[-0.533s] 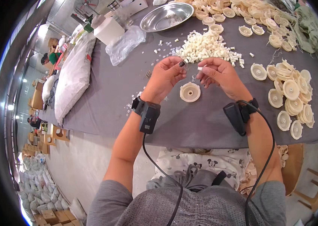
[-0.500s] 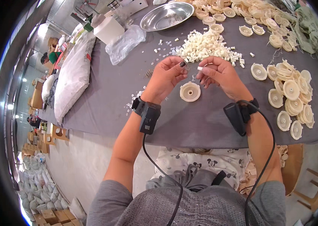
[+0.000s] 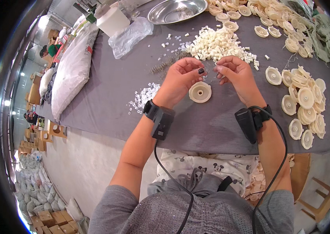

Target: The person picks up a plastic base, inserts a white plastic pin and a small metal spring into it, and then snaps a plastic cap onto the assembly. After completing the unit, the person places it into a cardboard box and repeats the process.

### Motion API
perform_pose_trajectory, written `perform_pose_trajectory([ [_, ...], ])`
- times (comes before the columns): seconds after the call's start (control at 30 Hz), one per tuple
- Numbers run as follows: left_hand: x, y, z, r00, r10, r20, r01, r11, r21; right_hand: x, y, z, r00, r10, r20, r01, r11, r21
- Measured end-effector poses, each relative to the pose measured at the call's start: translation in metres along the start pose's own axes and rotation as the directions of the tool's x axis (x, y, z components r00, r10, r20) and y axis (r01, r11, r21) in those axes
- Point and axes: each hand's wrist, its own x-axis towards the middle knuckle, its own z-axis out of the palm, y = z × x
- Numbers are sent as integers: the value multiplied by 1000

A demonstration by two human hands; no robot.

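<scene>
A cream plastic disc (image 3: 200,98) with a raised rim and a hole at its centre lies on the table between my wrists, touched by neither hand. Just left of it, my left hand (image 3: 182,79) is closed in a pinch, its thumb tip dark. Opposite, my right hand (image 3: 236,74) also pinches with thumb and forefinger. Whatever is at the fingertips of either hand is too small to make out. Beyond both hands spreads a heap of short cream plastic sleeves (image 3: 213,42). Small white washers (image 3: 144,96) lie left of my left wrist, and metal springs (image 3: 164,65) beyond it.
Finished-looking cream discs with centre stems (image 3: 306,98) are piled at the right; more discs (image 3: 274,15) cover the far right. A metal bowl (image 3: 165,15) holding springs, a clear plastic bag (image 3: 131,37) and a white container (image 3: 112,22) stand far off. A large white sack (image 3: 73,74) lies left.
Both hands have shifted slightly right in the picture as the view moved. The white sleeve that showed in my right fingertips no longer shows clearly. More washers and springs are uncovered beside my left hand.
</scene>
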Motion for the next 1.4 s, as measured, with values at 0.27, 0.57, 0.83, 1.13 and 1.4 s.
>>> perform_pose_trajectory([
  [0.27, -3, -8, 13, 984, 177, -10, -166, 940, 297, -1, 1, 1, 998, 32, 62, -28, 998, -62],
  [0.57, -4, -8, 8, 996, 22, -82, -5, 980, 198, 0, -3, 1, 993, -12, 117, 3, 997, 77],
  [0.83, -10, 0, 20, 995, -87, -42, 90, 994, 65, -4, -7, 3, 996, -55, 64, 54, 998, 27],
  [1.13, -11, 4, 16, 997, 7, -82, 15, 966, 258, -2, -3, 3, 998, -54, 25, 53, 997, 61],
  [1.4, -11, 2, 12, 995, -94, -23, 95, 994, 57, 2, 3, -7, 999, 8, 37, 14, 827, -562],
])
